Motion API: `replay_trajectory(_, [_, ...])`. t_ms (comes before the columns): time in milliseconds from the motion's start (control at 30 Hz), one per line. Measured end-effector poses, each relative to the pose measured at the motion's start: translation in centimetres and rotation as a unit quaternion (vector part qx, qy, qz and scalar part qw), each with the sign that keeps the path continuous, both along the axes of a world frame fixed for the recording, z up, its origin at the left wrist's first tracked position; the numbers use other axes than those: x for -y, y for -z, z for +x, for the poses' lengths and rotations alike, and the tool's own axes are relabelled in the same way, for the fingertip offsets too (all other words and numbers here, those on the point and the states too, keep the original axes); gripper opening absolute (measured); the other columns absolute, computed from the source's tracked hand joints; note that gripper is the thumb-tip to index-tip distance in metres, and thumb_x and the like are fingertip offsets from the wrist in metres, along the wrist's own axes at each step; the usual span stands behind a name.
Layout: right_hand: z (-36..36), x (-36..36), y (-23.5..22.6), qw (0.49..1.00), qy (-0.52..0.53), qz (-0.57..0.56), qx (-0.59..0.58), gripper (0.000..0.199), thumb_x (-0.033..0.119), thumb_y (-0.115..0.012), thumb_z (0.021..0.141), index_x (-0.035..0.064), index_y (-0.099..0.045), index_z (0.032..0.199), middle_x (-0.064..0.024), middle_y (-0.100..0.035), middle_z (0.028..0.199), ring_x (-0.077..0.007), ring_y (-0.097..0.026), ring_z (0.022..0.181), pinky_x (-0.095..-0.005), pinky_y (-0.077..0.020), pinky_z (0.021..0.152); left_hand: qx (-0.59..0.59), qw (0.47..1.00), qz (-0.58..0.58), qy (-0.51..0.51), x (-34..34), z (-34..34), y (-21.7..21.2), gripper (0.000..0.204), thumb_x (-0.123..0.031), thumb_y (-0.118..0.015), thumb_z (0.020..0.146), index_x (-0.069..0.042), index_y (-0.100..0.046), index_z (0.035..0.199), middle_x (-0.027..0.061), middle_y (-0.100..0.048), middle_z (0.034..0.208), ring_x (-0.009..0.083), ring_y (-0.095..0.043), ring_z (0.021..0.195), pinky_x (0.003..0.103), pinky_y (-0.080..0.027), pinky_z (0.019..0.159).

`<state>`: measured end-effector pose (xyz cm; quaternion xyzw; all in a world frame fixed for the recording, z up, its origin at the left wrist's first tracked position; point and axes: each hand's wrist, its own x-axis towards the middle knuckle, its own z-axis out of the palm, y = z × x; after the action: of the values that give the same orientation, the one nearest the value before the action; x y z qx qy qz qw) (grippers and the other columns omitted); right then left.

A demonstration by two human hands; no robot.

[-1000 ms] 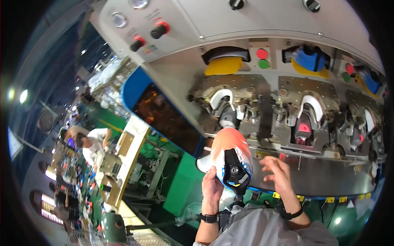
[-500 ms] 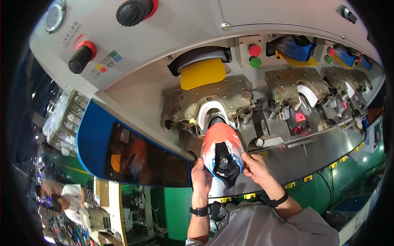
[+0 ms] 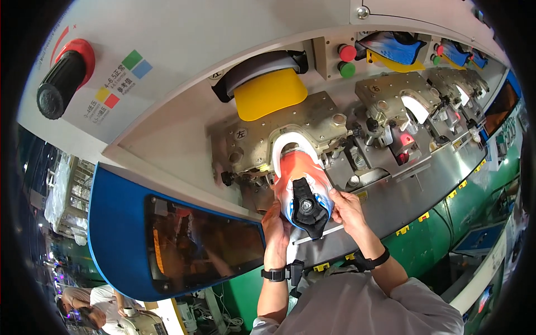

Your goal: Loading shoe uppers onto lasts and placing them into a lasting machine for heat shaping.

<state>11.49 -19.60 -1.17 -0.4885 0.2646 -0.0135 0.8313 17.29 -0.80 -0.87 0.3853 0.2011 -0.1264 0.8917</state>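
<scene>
A red, white and blue shoe upper [image 3: 286, 192] with a black collar part [image 3: 307, 207] is between my two hands. My left hand [image 3: 276, 228] is closed on its left edge. On the opposite side my right hand [image 3: 347, 211] pinches the edge between thumb and fingers. The upper's far red end lies inside a white U-shaped pad [image 3: 277, 151] of the metal clamping mould [image 3: 251, 146]. How far it reaches under the pad is hidden. Above the mould hangs a yellow flap [image 3: 272, 95] beneath a grey and black curved holder [image 3: 262, 70].
Right of me stand more metal moulds [image 3: 391, 92] with blue uppers [image 3: 393, 47] hung above. Red [image 3: 347, 53] and green [image 3: 347, 70] buttons sit between stations. A blue-framed guard panel [image 3: 120, 234] flanks my left arm. A black knob [image 3: 58, 84] juts out at upper left.
The upper has moved farther from me, its red end now inside the white pad. Both hands have travelled with it, still gripping its sides. The view has shifted closer to the machine.
</scene>
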Motion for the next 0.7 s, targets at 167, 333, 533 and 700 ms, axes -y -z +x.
replay_trajectory(167, [0.0,0.4,0.5,1.0,0.005,0.0,0.014,0.036,0.037,-0.067,0.091,0.0032,-0.063,0.082,0.0008,-0.055,0.059,-0.0049,-0.042,0.04,-0.0201,-0.0278,0.034,-0.009,1.0,0.011,0.026,0.3,-0.2,-0.6,0.02,-0.017,-0.054,0.099,-0.001,-0.064,0.106,0.0086,-0.069,0.099,0.0189,-0.068,0.085,0.034,-0.058,0.074])
replay_trajectory(333, [0.1,0.4,-0.1,1.0,0.0,-0.002,-0.003,0.034,0.036,-0.067,0.091,0.0025,-0.064,0.085,0.0018,-0.054,0.059,-0.0039,-0.04,0.04,-0.0194,-0.0269,0.034,-0.02,0.999,0.011,0.022,-0.1,0.1,0.4,0.019,-0.016,-0.054,0.099,-0.001,-0.064,0.103,0.0084,-0.068,0.095,0.0186,-0.068,0.082,0.034,-0.058,0.071])
replay_trajectory(533, [0.3,0.4,-0.3,1.0,0.014,0.003,-0.004,0.034,0.035,-0.07,0.09,0.0019,-0.065,0.082,0.001,-0.055,0.061,-0.0052,-0.041,0.04,-0.0208,-0.0258,0.033,-0.032,0.999,0.009,0.015,0.2,0.0,0.0,0.018,-0.015,-0.054,0.099,-0.001,-0.064,0.101,0.008,-0.068,0.092,0.0179,-0.068,0.079,0.034,-0.058,0.067])
replay_trajectory(700, [0.5,0.5,-0.5,1.0,0.009,0.014,0.005,0.032,0.032,-0.07,0.09,0.0004,-0.066,0.084,0.0009,-0.055,0.061,-0.0054,-0.04,0.038,-0.0213,-0.0244,0.033,-0.024,0.999,0.015,0.031,-0.1,0.3,0.6,0.019,-0.016,-0.054,0.099,-0.001,-0.064,0.102,0.0083,-0.068,0.094,0.0185,-0.068,0.08,0.035,-0.058,0.068])
